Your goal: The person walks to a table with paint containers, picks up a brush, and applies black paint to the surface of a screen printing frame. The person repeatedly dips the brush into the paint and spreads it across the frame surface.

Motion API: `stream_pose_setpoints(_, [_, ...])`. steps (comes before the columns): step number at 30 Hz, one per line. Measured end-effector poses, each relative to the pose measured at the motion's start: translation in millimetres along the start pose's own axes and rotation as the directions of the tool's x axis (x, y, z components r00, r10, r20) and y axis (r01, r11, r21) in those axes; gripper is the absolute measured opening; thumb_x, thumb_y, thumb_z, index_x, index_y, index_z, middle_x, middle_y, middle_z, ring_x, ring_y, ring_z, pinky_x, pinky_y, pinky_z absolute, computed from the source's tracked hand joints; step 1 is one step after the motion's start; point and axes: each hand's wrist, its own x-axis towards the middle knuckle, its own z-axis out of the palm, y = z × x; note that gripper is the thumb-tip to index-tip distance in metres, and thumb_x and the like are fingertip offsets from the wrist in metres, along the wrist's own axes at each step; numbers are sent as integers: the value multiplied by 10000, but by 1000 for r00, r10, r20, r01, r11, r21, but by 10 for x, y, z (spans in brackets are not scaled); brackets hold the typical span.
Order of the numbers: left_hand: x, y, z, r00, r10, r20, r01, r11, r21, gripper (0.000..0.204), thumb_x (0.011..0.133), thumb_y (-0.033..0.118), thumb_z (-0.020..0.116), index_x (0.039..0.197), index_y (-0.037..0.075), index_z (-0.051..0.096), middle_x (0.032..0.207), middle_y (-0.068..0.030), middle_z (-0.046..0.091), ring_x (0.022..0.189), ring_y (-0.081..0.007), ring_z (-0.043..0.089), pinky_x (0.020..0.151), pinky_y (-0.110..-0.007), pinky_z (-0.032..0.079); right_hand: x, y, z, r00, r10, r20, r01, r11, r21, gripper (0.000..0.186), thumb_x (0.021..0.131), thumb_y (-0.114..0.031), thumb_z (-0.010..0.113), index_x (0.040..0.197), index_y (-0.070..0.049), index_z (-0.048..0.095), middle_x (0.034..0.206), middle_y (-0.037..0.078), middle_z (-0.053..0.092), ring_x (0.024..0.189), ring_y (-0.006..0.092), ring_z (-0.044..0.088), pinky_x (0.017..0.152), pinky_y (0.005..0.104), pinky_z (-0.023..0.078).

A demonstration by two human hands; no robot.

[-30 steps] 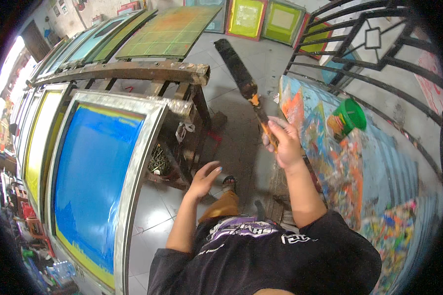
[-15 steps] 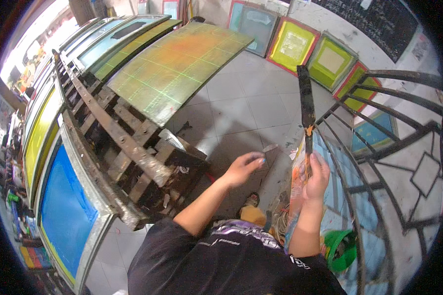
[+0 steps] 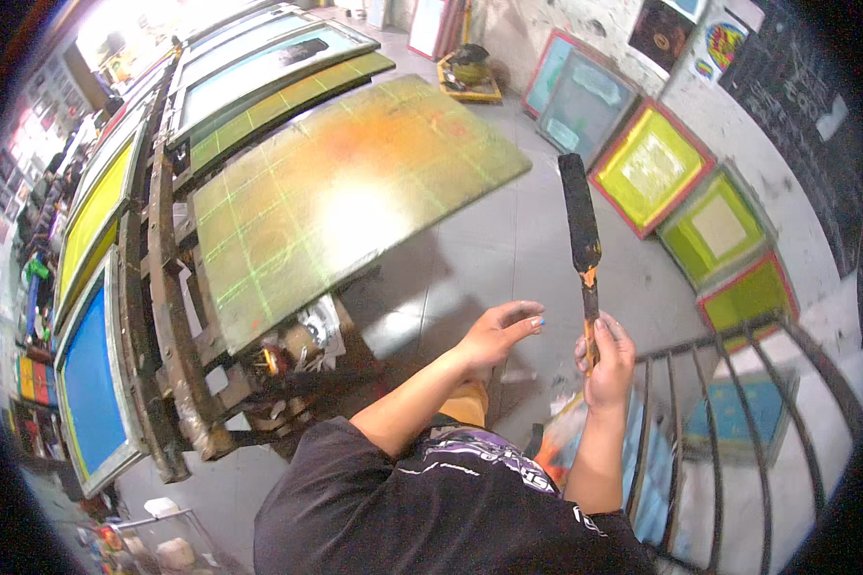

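Observation:
My right hand (image 3: 606,362) is closed round the handle of a long black paddle-shaped tool (image 3: 579,216). Its flat dark head points up and away, and an orange smear marks where head meets handle. To its left, my left hand (image 3: 503,333) holds nothing, with the fingers loosely bent and the thumb apart. A spot of blue shows at that thumb's tip. Ahead and to the left lies a large flat board (image 3: 288,225), olive with an orange patch and light green lines. Neither hand touches the board.
Dark metal rails (image 3: 170,307) carry framed screens, one with a blue panel (image 3: 103,369), on the left. Yellow-green framed screens (image 3: 650,165) lean on the wall at right. A black metal railing (image 3: 719,422) stands close on my right, and grey floor tiles (image 3: 479,249) stretch between.
My view has swung, and the board now sits closer in front. The black tool stays in my right hand, its head tilted further left. My left hand has shifted slightly right, still holding nothing.

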Motion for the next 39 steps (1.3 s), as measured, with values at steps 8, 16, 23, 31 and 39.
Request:
stream_pose_setpoints(8, [1934, 483, -189, 979, 135, -153, -140, 990, -20, 404, 883, 245, 552, 1188, -16, 506, 1085, -100, 582, 1005, -167, 545, 898, -306, 402, 2191, -243, 13, 946, 57, 318, -26, 995, -98, 251, 895, -149, 499, 1060, 27, 569, 641, 33, 567, 509, 71, 506, 407, 195, 359])
stream_pose_setpoints(16, [3632, 608, -185, 945, 12, -328, -29, 998, -49, 382, 880, 242, 539, 1157, -20, 520, 1071, -109, 591, 969, -165, 561, 865, -297, 405, 4155, -209, -157, 888, 101, 448, -59, 993, -107, 264, 899, -163, 494, 1064, 31, 561, 641, 38, 563, 512, 80, 508, 406, 199, 354])
stream_pose_setpoints(23, [5040, 717, -483, 825, -98, -556, -22, 979, -204, 400, 888, 292, 520, 1160, -1, 511, 1080, -113, 592, 983, -176, 568, 834, -299, 405, 5871, -322, -35, 809, 203, 552, -110, 974, -198, 251, 891, -153, 509, 1049, 33, 568, 646, 40, 567, 502, 78, 506, 404, 199, 353])
stream_pose_setpoints(31, [5541, 1256, -1717, 497, -97, -862, -226, 945, -237, 447, 865, 331, 555, 1163, 1, 505, 1069, -115, 601, 975, -183, 575, 828, -303, 411, 7377, -264, 1355, 579, 315, 752, -214, 949, -232, 245, 891, -146, 519, 1055, 32, 564, 631, 36, 568, 495, 67, 495, 415, 199, 357])
stream_pose_setpoints(39, [6400, 1577, -3468, 237, -62, -970, -422, 892, -160, 384, 863, 330, 519, 1091, 22, 545, 1051, -118, 611, 963, -208, 584, 804, -322, 409, 8775, 204, 3203, 332, 331, 883, -144, 943, -299, 227, 883, -141, 530, 1034, 22, 574, 651, 43, 574, 488, 78, 494, 406, 204, 359])
